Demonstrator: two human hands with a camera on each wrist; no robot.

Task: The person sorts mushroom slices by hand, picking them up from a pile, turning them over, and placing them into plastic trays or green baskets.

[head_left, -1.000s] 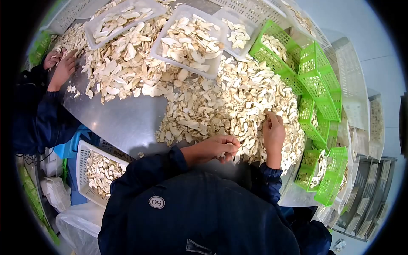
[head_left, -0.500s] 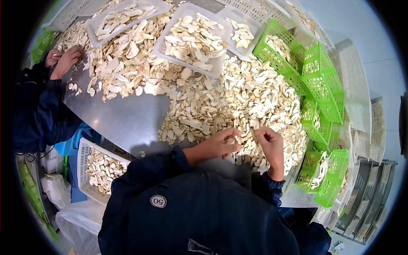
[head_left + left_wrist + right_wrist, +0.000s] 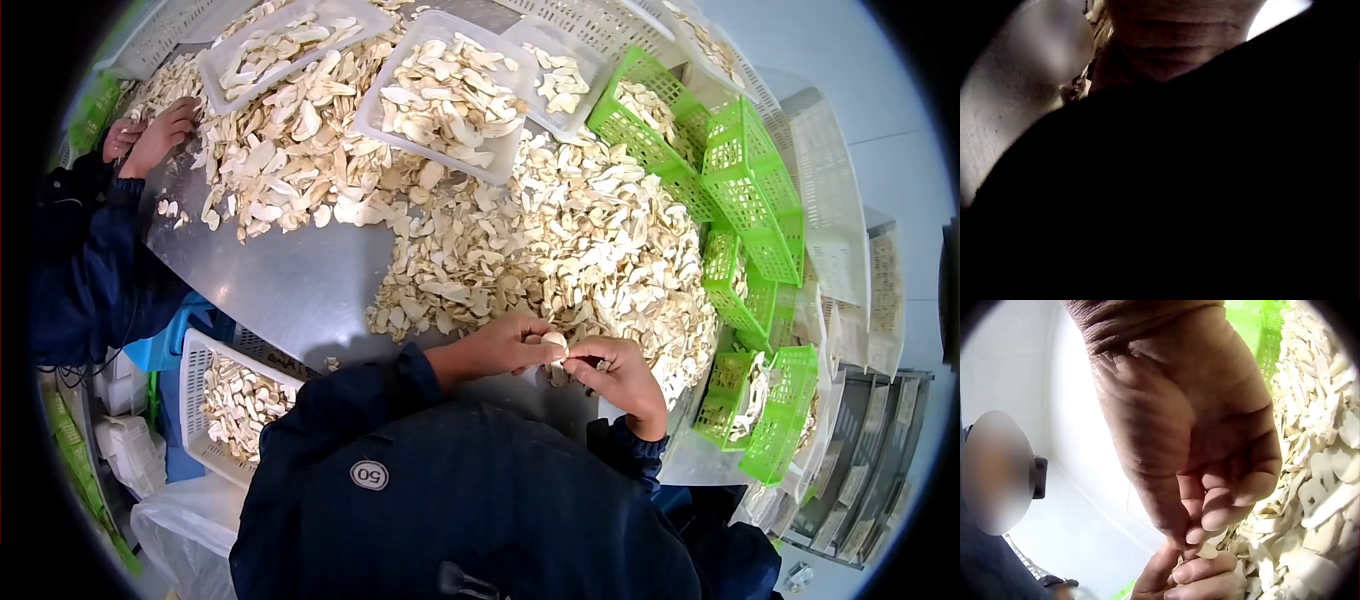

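Note:
In the head view my left hand (image 3: 505,348) and right hand (image 3: 622,377) meet low over the near edge of a pile of dried mushroom slices (image 3: 610,240). A pale mushroom slice (image 3: 554,343) stands between the thumb and fingers of the left hand. Thumb and fingertips of the right hand pinch at the same slice from the right. Up close in the right wrist view, the right hand (image 3: 1194,425) has its fingertips against those of the left hand (image 3: 1204,578), with a pale bit of slice between them. The left wrist view is mostly dark sleeve.
Clear plastic trays of slices (image 3: 365,125) stand on the far side of the metal table (image 3: 290,270). Green baskets (image 3: 745,190) line the right edge. A white crate (image 3: 200,430) with slices sits at lower left. Another person's hands (image 3: 155,140) work at the far left.
My right hand has come back from the pile, down and left, to meet the left hand. The pale slice now shows between them. The other person's hand shifted slightly.

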